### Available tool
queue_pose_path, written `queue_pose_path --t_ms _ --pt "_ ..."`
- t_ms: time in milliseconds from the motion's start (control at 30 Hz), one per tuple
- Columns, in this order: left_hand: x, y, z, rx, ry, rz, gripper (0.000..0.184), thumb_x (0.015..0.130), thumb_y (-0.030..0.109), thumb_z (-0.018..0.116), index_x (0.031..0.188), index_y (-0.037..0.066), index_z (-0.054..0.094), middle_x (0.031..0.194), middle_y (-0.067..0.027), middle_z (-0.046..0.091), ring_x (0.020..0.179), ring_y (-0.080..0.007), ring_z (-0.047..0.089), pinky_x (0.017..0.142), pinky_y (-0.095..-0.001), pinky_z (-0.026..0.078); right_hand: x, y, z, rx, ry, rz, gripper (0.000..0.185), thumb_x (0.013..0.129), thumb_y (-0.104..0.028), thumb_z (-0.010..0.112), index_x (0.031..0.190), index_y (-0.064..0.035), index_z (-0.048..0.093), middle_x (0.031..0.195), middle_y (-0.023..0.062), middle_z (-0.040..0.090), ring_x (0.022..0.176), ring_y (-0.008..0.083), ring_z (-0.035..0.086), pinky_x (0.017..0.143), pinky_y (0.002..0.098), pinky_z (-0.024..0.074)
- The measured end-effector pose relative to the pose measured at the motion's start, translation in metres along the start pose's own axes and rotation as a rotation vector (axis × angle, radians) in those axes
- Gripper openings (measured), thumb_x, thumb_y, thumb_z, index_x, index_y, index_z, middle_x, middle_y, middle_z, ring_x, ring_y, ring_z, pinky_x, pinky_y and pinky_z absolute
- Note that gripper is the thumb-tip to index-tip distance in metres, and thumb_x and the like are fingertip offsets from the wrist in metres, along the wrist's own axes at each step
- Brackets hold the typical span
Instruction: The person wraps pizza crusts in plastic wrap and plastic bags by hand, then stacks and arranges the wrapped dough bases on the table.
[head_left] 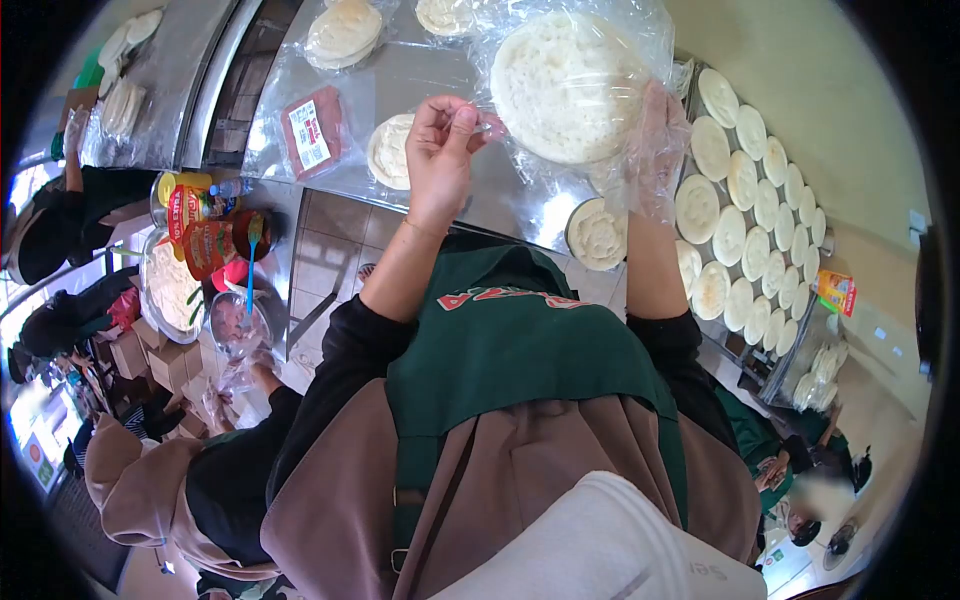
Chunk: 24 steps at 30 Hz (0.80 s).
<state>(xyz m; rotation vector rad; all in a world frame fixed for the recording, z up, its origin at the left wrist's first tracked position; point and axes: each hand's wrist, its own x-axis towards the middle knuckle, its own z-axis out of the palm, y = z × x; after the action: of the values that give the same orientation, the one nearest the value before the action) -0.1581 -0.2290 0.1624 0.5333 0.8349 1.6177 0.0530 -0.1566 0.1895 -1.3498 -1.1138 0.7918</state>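
A large round flatbread point(565, 88) in a clear plastic bag is held up over the metal table point(420, 75). My left hand point(443, 150) is bare and pinches the bag's left edge between thumb and fingers. Around the right side of the bag and bread, my right hand point(655, 140) is closed, covered by a clear plastic glove. Below and left of the bag lies another round bread point(392, 152), partly behind my left hand. A round dough piece point(597, 235) sits at the table's near edge, below the bagged bread.
Many round breads point(728, 235) lie in rows on a rack at the right. Bagged breads point(343, 34) and a red labelled packet point(312, 132) are on the table. At the left, co-workers stand near a bowl point(240, 322) with a blue spoon point(251, 262) beside it.
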Motion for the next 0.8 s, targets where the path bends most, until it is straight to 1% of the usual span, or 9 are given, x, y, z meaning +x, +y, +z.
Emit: queue_pose_path --t_ms 133,233,333,433,500,567,667,733,800 --pt "-0.003 0.004 0.02 -0.292 0.056 -0.219 0.015 0.09 0.006 0.057 0.103 0.007 0.049 0.101 -0.0086 0.057 0.091 -0.0172 0.06 0.075 -0.0335 0.052 -0.007 -0.016 0.003 -0.05 0.02 -0.081 0.032 0.092 -0.024 0.052 0.094 0.0066 0.061 0.086 0.0125 0.06 0.074 0.0187 0.053 0.069 0.0309 0.0419" --pt "0.003 0.0 0.025 0.076 0.07 -0.262 0.026 0.086 0.001 0.06 0.109 0.007 0.048 0.107 -0.0081 0.056 0.096 -0.0172 0.058 0.077 -0.0333 0.052 -0.008 -0.034 -0.003 -0.257 -0.006 -0.153 0.032 0.092 -0.024 0.051 0.094 0.006 0.062 0.088 0.0143 0.061 0.076 0.0226 0.055 0.072 0.0324 0.0431" --pt "0.022 0.007 0.016 0.292 -0.08 0.003 0.051 0.078 -0.01 0.062 0.123 0.005 0.043 0.112 -0.0098 0.056 0.099 -0.018 0.057 0.082 -0.0304 0.051 -0.001 -0.026 -0.018 -0.44 -0.015 -0.289 0.033 0.092 -0.025 0.05 0.096 0.0046 0.065 0.093 0.0173 0.062 0.081 0.0274 0.058 0.075 0.0345 0.0448" --pt "0.041 0.045 0.021 0.271 -0.151 0.073 0.055 0.075 -0.01 0.064 0.123 0.005 0.041 0.103 -0.0121 0.061 0.088 -0.0146 0.06 0.076 -0.0249 0.051 0.01 -0.022 -0.04 -0.553 0.044 -0.288 0.033 0.091 -0.028 0.052 0.098 0.0013 0.067 0.097 0.0202 0.061 0.087 0.0319 0.059 0.078 0.0376 0.0464" --pt "0.049 0.064 0.031 0.39 -0.247 0.111 0.056 0.077 -0.009 0.062 0.126 0.006 0.039 0.105 -0.0117 0.061 0.09 -0.0136 0.06 0.078 -0.0243 0.05 0.018 -0.024 -0.055 -0.845 0.081 -0.434 0.034 0.09 -0.033 0.055 0.098 -0.0025 0.068 0.1 0.0209 0.061 0.091 0.033 0.06 0.08 0.0393 0.0476" --pt "0.057 0.072 0.043 0.7 -0.605 0.14 0.056 0.082 -0.008 0.058 0.131 0.007 0.035 0.108 -0.0102 0.06 0.099 -0.0153 0.059 0.083 -0.0265 0.048 0.023 -0.033 -0.059 -0.935 0.056 -0.511 0.032 0.088 -0.034 0.057 0.1 -0.0067 0.068 0.101 0.0205 0.061 0.093 0.0348 0.059 0.081 0.0399 0.0477" --pt "0.055 0.071 0.072 0.866 -0.832 0.264 0.062 0.081 -0.007 0.06 0.133 0.01 0.032 0.108 -0.0091 0.053 0.091 -0.016 0.059 0.079 -0.0277 0.048 0.01 -0.07 -0.044 -0.948 -0.065 -0.559 0.028 0.087 -0.032 0.059 0.1 -0.0099 0.068 0.103 0.0193 0.061 0.091 0.035 0.06 0.081 0.0396 0.0483" --pt "0.053 0.063 0.085 0.959 -0.993 0.411 0.069 0.077 -0.005 0.064 0.135 0.011 0.03 0.107 -0.0086 0.043 0.082 -0.0172 0.057 0.075 -0.0296 0.047 0.004 -0.077 -0.036 -0.874 -0.319 -0.687 0.023 0.083 -0.029 0.063 0.099 -0.0124 0.068 0.103 0.0165 0.061 0.088 0.0344 0.061 0.078 0.04 0.0494" --pt "0.049 0.055 0.097 0.965 -0.965 0.487 0.068 0.077 -0.002 0.065 0.135 0.01 0.032 0.107 -0.0098 0.044 0.083 -0.0192 0.058 0.075 -0.0302 0.048 0.004 -0.077 -0.038 -0.831 -0.45 -0.79 0.021 0.082 -0.025 0.064 0.096 -0.0117 0.068 0.102 0.0149 0.062 0.086 0.0335 0.061 0.077 0.0399 0.0497"
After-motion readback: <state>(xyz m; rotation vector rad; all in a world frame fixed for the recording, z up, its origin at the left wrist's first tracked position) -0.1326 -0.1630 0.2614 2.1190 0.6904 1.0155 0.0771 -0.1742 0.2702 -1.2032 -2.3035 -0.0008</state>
